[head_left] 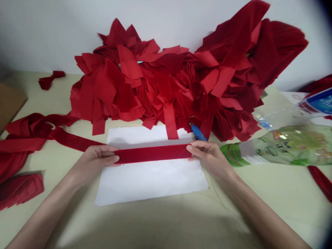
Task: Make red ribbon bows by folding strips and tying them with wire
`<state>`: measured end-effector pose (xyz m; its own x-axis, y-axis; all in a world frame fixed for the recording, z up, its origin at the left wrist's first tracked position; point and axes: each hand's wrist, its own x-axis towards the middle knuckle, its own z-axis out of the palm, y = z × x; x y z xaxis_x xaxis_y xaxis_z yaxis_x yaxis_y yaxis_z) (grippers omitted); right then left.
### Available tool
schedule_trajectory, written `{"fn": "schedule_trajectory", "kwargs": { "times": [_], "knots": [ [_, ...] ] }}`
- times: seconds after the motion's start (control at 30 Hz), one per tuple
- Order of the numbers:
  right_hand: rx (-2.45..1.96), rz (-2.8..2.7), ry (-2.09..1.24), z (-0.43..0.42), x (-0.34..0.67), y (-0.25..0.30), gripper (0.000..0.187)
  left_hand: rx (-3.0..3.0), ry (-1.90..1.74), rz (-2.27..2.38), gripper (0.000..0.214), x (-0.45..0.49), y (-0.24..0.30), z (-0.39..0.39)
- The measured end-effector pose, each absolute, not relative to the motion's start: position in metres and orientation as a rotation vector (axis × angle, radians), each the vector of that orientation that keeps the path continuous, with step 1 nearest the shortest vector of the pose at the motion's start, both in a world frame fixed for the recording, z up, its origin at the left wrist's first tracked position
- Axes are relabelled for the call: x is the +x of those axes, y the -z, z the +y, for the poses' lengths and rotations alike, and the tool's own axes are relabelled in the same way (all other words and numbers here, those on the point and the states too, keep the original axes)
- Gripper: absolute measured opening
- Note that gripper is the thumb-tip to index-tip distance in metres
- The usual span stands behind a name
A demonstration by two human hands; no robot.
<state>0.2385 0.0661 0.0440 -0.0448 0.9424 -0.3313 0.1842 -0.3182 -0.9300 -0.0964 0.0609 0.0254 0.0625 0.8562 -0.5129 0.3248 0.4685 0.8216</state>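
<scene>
The pale counter (275, 193) is carrying a great heap of red fabric strips (145, 86) along its far side — a white paper sheet (150, 183) is lying centre, a green-labelled plastic package (280, 147) right, folded red strips (18, 190) left.

Nothing can be read clearly. Right of the white paper sheet (153, 183), a green-and-clear plastic bag (280, 147) carries printed characters and small graphics, all too creased and blurred to make out. Farther right and beyond that bag, a blue-and-white packet (317, 102) shows printing that is also illegible. Past the sheet's far right, a separate piece of white paper (293, 97) bears a faint red oval mark, with no readable wording.
</scene>
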Motion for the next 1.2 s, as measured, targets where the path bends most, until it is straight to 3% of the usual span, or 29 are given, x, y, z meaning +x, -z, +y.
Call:
{"fn": "schedule_trajectory", "kwargs": {
  "times": [0.33, 0.7, 0.97, 1.07, 1.2],
  "knots": [
    [-1.604, -1.489, -1.320, 0.059, 0.218, -0.033, 0.035, 1.300, -0.671, 1.809, 0.036, -0.106, -0.024, 0.060],
    [-1.705, -1.589, -1.197, 0.049, 0.238, -0.031, 0.026, 1.523, -0.572, 1.809, 0.026, -0.083, -0.034, 0.041],
    [-1.704, -1.494, -1.055, 0.039, 0.251, -0.034, 0.024, 1.203, -0.565, 1.650, 0.027, -0.074, -0.047, 0.032],
    [-1.622, -1.470, -1.170, 0.037, 0.242, -0.036, 0.026, 0.956, -0.608, 1.502, 0.028, -0.089, -0.050, 0.035],
    [-1.550, -1.396, -1.610, 0.038, 0.231, -0.039, 0.025, 0.750, -0.795, 1.422, 0.023, -0.109, -0.065, 0.035]
  ]
}}
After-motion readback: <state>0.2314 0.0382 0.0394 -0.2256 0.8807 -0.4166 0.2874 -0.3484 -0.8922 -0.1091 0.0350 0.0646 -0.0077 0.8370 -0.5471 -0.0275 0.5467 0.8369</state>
